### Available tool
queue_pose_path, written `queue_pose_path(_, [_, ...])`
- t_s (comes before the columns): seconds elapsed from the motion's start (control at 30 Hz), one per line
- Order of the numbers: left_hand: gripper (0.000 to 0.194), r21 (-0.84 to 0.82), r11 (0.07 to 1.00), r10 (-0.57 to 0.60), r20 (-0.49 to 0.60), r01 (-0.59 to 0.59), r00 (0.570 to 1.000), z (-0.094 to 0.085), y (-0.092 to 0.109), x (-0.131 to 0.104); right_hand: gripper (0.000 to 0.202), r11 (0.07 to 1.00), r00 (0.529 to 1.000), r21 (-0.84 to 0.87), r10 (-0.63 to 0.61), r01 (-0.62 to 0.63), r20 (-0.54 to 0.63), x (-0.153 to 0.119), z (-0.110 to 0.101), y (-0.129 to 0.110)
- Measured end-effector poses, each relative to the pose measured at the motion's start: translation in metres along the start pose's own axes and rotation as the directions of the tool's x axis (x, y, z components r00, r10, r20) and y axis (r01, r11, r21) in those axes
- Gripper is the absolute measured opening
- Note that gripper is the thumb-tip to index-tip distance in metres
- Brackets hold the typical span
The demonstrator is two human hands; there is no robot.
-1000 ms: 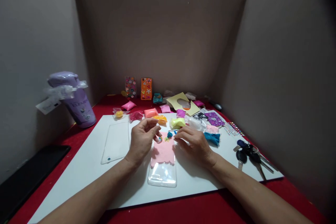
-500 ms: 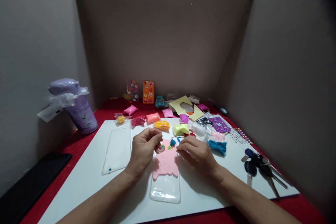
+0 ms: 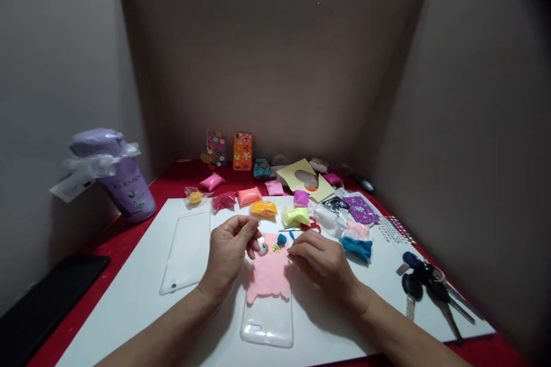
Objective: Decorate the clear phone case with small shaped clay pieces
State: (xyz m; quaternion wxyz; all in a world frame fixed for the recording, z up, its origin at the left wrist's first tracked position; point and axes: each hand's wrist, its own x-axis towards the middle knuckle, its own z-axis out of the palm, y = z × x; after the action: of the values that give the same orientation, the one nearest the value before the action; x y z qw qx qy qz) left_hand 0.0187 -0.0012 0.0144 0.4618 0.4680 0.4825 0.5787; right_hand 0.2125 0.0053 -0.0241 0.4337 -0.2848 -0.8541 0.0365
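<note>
A clear phone case [image 3: 267, 327] lies on the white board, its upper part covered by a sheet of pink clay [image 3: 269, 275] with an uneven lower edge. On the pink clay sit a teal clay piece [image 3: 281, 239], small yellow stripes [image 3: 276, 248] and a small multicoloured piece at the left. My left hand [image 3: 230, 252] is over the sheet's upper left, thumb and forefinger pinched; whatever is between them is too small to name. My right hand [image 3: 322, 261] rests at the sheet's right edge with its fingertips drawn together, and what they may hold is hidden.
Another clear case [image 3: 187, 252] lies to the left. Behind are bagged clays, including orange [image 3: 263, 209] and yellow [image 3: 296, 217], and red-handled scissors [image 3: 312, 226]. Clay tools [image 3: 426, 281] and a teal clay pack [image 3: 357, 248] are on the right; a purple tumbler [image 3: 129, 183] stands left.
The camera view has shifted slightly, so the things on the board appear a little lower and further left. Both hands keep nearly the same pose over the pink clay.
</note>
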Motion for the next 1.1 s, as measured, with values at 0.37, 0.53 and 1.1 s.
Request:
queue_pose_path(0.37, [0.017, 0.017, 1.0, -0.024, -0.027, 0.024, 0.999, 0.0005, -0.0021, 0.0017, 0.012, 1.0, 1.0, 0.027, 0.006, -0.006, -0.001, -0.0004, -0.0009, 0.0003])
queue_pose_path(0.53, [0.017, 0.016, 1.0, -0.018, -0.061, 0.019, 0.998, 0.0012, -0.0024, 0.0025, 0.011, 0.999, 1.0, 0.047, 0.012, -0.013, 0.014, -0.0009, -0.0006, 0.0003])
queue_pose_path(1.1, [0.009, 0.009, 0.999, -0.033, -0.005, 0.033, 0.999, 0.0011, -0.0006, 0.0017, 0.012, 1.0, 1.0, 0.029, 0.011, -0.012, 0.012, -0.001, 0.0007, 0.001])
